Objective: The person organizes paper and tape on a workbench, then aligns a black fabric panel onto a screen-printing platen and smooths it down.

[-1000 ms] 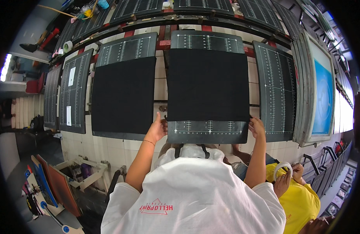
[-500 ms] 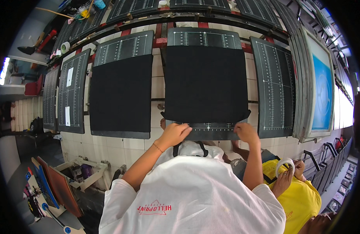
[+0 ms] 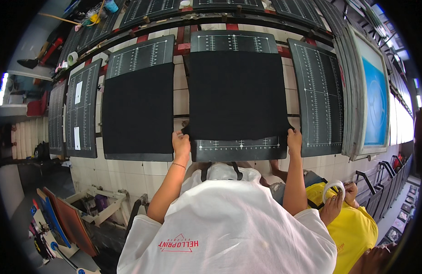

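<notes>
Both hands moved outward to the corners: left hand (image 3: pixel 181 142) and right hand (image 3: pixel 294 137) each pinch the black fabric's (image 3: pixel 238 93) lower edge, spread on the centre platen (image 3: pixel 240 147). Next, I judge, smoothing it flat and square.

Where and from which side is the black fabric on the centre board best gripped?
Grip the black fabric at its two near corners, coming from the near edge of the board. It lies flat with only that edge free and reachable; the left hand and right hand already pinch there.
</notes>
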The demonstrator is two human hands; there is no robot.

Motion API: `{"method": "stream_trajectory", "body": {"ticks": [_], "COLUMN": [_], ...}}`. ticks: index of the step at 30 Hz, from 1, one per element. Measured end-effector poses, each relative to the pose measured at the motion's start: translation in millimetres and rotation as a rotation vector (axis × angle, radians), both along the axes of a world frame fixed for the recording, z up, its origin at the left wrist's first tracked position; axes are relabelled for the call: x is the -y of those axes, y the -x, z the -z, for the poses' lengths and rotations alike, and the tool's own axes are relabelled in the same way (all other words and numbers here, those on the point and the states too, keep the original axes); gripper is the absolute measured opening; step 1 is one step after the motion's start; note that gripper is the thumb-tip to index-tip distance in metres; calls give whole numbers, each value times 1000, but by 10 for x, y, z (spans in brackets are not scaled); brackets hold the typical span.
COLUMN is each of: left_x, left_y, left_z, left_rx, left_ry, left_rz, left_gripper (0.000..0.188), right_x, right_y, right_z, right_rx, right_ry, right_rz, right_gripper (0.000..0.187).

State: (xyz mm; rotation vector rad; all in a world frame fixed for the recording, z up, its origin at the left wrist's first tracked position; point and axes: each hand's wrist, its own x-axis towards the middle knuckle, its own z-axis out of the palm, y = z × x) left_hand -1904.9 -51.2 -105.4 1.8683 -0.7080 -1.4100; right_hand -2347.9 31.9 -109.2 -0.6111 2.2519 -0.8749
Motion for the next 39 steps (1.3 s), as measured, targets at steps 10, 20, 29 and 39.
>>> {"method": "stream_trajectory", "body": {"ticks": [10,20,29,39], "left_x": [-126,-255,-390,-466], "left_y": [-161,-143,-146,-162], "left_z": [36,-178,-183,-219], "left_rx": [-185,-130,-123,-53], "left_ry": [96,209,211,200], "left_rz": [-65,-107,-134,-130], "left_gripper": [7,14,13,16], "right_x": [-43,-311,-428,-581], "right_y": [-81,3,42,20], "right_z": [-221,-111,-91,-85], "right_rx": [376,428,452,464], "right_ry": [125,361,359,337], "right_rz": [159,263,235,240], "right_gripper": [21,17,15,15]}}
